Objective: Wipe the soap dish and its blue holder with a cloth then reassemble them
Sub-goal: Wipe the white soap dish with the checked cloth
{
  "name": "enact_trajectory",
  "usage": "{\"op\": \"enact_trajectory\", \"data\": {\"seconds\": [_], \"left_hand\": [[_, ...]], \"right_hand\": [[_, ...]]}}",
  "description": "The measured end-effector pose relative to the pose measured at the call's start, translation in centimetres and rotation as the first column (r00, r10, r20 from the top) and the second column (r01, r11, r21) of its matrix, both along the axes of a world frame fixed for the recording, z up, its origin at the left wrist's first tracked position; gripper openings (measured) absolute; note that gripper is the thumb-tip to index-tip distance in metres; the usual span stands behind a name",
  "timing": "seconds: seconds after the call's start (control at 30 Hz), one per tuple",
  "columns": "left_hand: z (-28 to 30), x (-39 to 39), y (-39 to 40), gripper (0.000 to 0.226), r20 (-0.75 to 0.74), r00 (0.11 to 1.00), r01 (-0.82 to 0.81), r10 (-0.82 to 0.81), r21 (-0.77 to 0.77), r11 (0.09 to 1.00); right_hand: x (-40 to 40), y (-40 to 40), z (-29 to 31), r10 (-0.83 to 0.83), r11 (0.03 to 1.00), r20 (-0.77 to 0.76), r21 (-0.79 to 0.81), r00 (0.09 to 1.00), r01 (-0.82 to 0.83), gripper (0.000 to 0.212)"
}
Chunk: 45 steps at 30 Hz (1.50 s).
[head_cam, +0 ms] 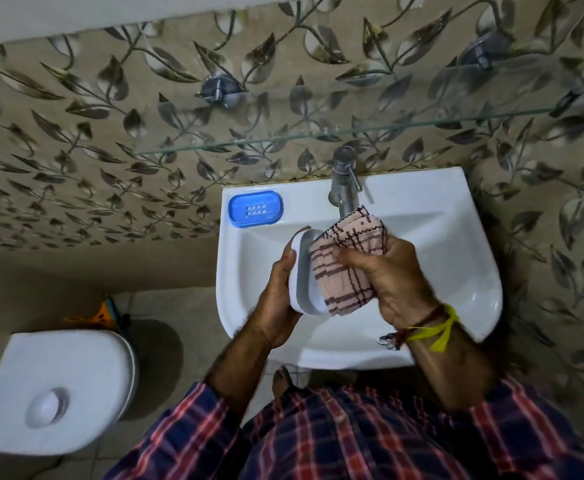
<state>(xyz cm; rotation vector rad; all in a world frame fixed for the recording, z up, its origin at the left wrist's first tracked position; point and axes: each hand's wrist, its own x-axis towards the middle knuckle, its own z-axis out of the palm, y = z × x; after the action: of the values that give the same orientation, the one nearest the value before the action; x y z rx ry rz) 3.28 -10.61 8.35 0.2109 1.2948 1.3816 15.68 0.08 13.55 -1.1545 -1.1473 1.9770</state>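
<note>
The white soap dish (303, 271) looks like smooth, slightly glossy plastic, as does the blue holder (256, 208) on the far-left sink rim. The checked cloth (347, 261) is soft woven fabric. The sink (456, 237) is glossy ceramic, the tap (344, 183) brushed metal, the shelf (318, 135) clear glass.

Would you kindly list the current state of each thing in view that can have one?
white soap dish: out of its holder, tilted, gripped by the left hand
blue holder: empty, flat on the sink rim
checked cloth: bunched, pressed into the dish by the right hand
tap: no water visible
toilet lid: closed
</note>
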Motion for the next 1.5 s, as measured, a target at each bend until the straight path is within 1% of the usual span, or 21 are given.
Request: {"op": "enact_trajectory", "data": {"seconds": [0.1, 0.17, 0.23, 0.33, 0.4, 0.53, 0.57, 0.6, 0.67, 0.7, 0.73, 0.87, 0.9, 1.03, 1.1, 1.2, 1.23, 1.33, 1.37, 1.43, 1.5], "left_hand": [[0.3, -0.1, -0.1, 0.064, -0.014, 0.999, 0.033, -0.033, 0.065, 0.997], [0.5, -0.1, -0.2, 0.064, -0.032, 0.998, 0.058, -0.054, 0.128, 0.990], [0.8, -0.1, -0.4, 0.072, -0.004, 0.999, 0.052, -0.052, 0.137, 0.989], [0.7, -0.6, -1.1, 0.064, 0.014, 0.997, 0.070, -0.072, 0.124, 0.990], [0.9, -1.2, -1.1, 0.059, 0.036, 0.995, 0.089, -0.093, 0.090, 0.992], [1.7, -2.8, -0.1, 0.059, 0.100, 0.990, 0.092, -0.101, 0.088, 0.992], [1.7, -3.0, 0.1, 0.058, 0.096, 0.990, 0.098, -0.108, 0.095, 0.991], [1.8, -2.8, 0.3, 0.058, 0.086, 0.990, 0.102, -0.111, 0.100, 0.990], [1.7, -1.9, 0.5, 0.061, 0.084, 0.991, 0.093, -0.100, 0.083, 0.992], [1.7, -1.4, 0.6, 0.062, 0.094, 0.991, 0.086, -0.093, 0.074, 0.994], [1.7, -1.1, 0.8, 0.062, 0.105, 0.990, 0.084, -0.090, 0.068, 0.994], [2.6, -1.3, 1.2, 0.060, 0.135, 0.984, 0.109, -0.120, 0.087, 0.990], [2.7, -1.4, 1.3, 0.060, 0.138, 0.983, 0.108, -0.121, 0.102, 0.989], [2.7, -0.4, 1.8, 0.058, 0.118, 0.987, 0.096, -0.108, 0.102, 0.990], [2.9, -0.4, 2.0, 0.058, 0.121, 0.987, 0.099, -0.110, 0.097, 0.990], [3.5, -1.1, 2.3, 0.060, 0.138, 0.980, 0.124, -0.141, 0.124, 0.984], [3.6, -1.3, 2.3, 0.061, 0.139, 0.979, 0.132, -0.149, 0.130, 0.983], [3.9, -1.2, 2.5, 0.060, 0.116, 0.980, 0.152, -0.162, 0.091, 0.984], [3.9, -1.1, 2.6, 0.059, 0.110, 0.981, 0.151, -0.159, 0.076, 0.986], [4.1, -1.3, 2.6, 0.057, 0.098, 0.982, 0.154, -0.161, 0.071, 0.985], [4.3, -1.6, 2.7, 0.056, 0.086, 0.979, 0.179, -0.186, 0.075, 0.981]], "right_hand": [[-2.1, -2.2, 0.1, -0.103, 0.994, -0.012, -0.041, 0.995, 0.103, 0.025], [-3.0, -3.5, 0.1, -0.082, 0.997, -0.027, 0.006, 0.996, 0.082, 0.029], [-3.5, -4.3, 0.1, -0.066, 0.996, -0.019, 0.054, 0.998, 0.067, 0.036], [-3.8, -4.4, 0.3, -0.060, 0.998, -0.020, 0.012, 0.998, 0.060, 0.037], [-3.5, -4.1, 0.5, -0.010, 1.000, -0.008, 0.019, 1.000, 0.010, 0.037], [-2.9, -4.4, 1.2, 0.203, 0.960, 0.082, 0.182, 0.976, -0.215, 0.041], [-3.0, -4.5, 1.2, 0.187, 0.963, 0.078, 0.184, 0.979, -0.198, 0.039], [-3.1, -4.5, 1.4, 0.115, 0.981, 0.052, 0.153, 0.992, -0.121, 0.035], [-3.3, -3.8, 1.6, -0.094, 0.996, -0.044, -0.007, 0.995, 0.094, 0.027], [-3.5, -3.3, 1.8, -0.152, 0.988, -0.075, -0.049, 0.986, 0.148, 0.025], [-3.5, -2.9, 2.0, -0.148, 0.989, -0.082, -0.044, 0.986, 0.145, 0.025], [-2.5, -1.9, 2.3, 0.112, 0.992, -0.033, 0.063, 0.993, -0.110, 0.032], [-2.4, -1.8, 2.2, 0.118, 0.992, -0.036, 0.051, 0.992, -0.116, 0.032], [-3.0, -1.4, 2.1, -0.135, 0.990, -0.109, -0.061, 0.985, 0.129, 0.023], [-2.5, -0.9, 2.3, -0.042, 0.999, -0.104, 0.000, 0.994, 0.043, 0.024], [-1.4, -0.2, 2.9, 0.233, 0.972, -0.080, 0.061, 0.969, -0.229, 0.032], [-1.3, -0.1, 2.9, 0.243, 0.969, -0.068, 0.053, 0.968, -0.240, 0.032], [-1.6, -0.1, 3.0, 0.083, 0.996, -0.052, 0.033, 0.995, -0.081, 0.031], [-1.6, -0.1, 3.0, 0.072, 0.996, -0.052, 0.060, 0.996, -0.069, 0.031], [-1.1, -0.1, 3.0, 0.207, 0.971, -0.049, 0.132, 0.977, -0.199, 0.034], [-0.7, -0.8, 3.0, 0.382, 0.916, -0.061, 0.155, 0.922, -0.369, 0.035]]}}
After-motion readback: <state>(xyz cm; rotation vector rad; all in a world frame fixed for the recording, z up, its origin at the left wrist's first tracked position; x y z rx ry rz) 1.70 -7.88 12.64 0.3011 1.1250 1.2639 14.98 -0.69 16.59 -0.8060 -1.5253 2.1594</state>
